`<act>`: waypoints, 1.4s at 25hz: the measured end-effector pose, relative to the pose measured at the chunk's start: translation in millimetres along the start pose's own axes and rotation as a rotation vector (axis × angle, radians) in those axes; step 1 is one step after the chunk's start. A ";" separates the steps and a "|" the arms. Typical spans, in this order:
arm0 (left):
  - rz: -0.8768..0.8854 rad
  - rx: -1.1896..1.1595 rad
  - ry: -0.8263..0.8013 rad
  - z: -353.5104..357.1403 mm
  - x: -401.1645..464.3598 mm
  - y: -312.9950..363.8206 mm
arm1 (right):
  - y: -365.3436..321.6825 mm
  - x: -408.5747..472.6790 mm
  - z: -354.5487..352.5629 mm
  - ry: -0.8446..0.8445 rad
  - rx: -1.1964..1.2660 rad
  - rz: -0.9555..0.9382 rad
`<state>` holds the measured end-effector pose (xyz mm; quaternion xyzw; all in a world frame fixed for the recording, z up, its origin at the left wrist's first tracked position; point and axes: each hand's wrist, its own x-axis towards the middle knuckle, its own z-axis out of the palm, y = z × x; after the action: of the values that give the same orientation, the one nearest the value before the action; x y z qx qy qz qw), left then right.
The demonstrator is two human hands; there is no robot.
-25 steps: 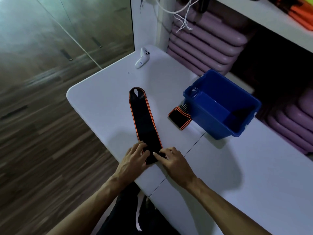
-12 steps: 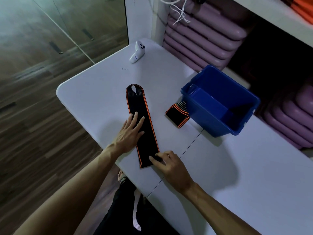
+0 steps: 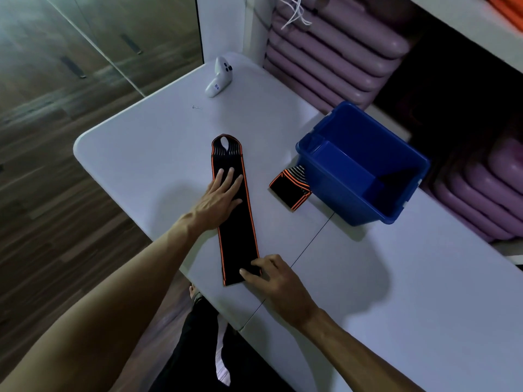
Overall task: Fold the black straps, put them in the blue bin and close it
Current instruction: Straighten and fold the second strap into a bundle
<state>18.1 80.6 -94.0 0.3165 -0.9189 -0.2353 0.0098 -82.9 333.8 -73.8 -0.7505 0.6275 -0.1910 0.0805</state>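
Observation:
A long black strap (image 3: 237,236) with orange edges lies flat and stretched out on the white table (image 3: 396,306), its looped end pointing away from me. My left hand (image 3: 219,198) presses flat on the strap's upper half, fingers straight. My right hand (image 3: 276,281) holds down the near end with its fingertips. A second black strap (image 3: 291,189), folded, lies against the left side of the open blue bin (image 3: 351,205). Inside the bin I see only a blue panel leaning against its wall.
A white handheld controller (image 3: 219,77) lies at the table's far corner, with a small nail (image 3: 196,107) near it. Stacked purple mats (image 3: 334,52) fill the shelves behind the bin. The table's left edge drops to a wooden floor.
My left hand has slid up the strap from the near end toward the looped end, smoothing it flat. My right hand has stayed at the near end.

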 end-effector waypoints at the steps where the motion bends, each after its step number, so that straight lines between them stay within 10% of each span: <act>1: 0.011 0.010 -0.002 1.0 3.3 0.7 | -0.9 1.7 -0.6 -0.006 0.001 0.009; 11: 0.133 -0.186 0.343 -12.7 -76.6 27.9 | -9.6 7.7 -8.7 0.004 0.100 0.090; 18: 0.195 0.139 0.007 17.0 -150.4 42.4 | 1.8 8.9 -8.6 -0.105 0.098 0.085; 27: 0.197 -0.073 -0.160 7.4 -123.5 40.7 | 4.6 12.4 -6.1 -0.094 0.109 0.059; 35: 0.264 0.016 0.120 4.3 -147.2 43.3 | 6.2 32.0 -22.8 -0.151 0.301 0.123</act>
<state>110.1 198.6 -59.5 0.2063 -0.9522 -0.2051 0.0931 -92.9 304.2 -49.2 -0.7025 0.6286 -0.2204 0.2504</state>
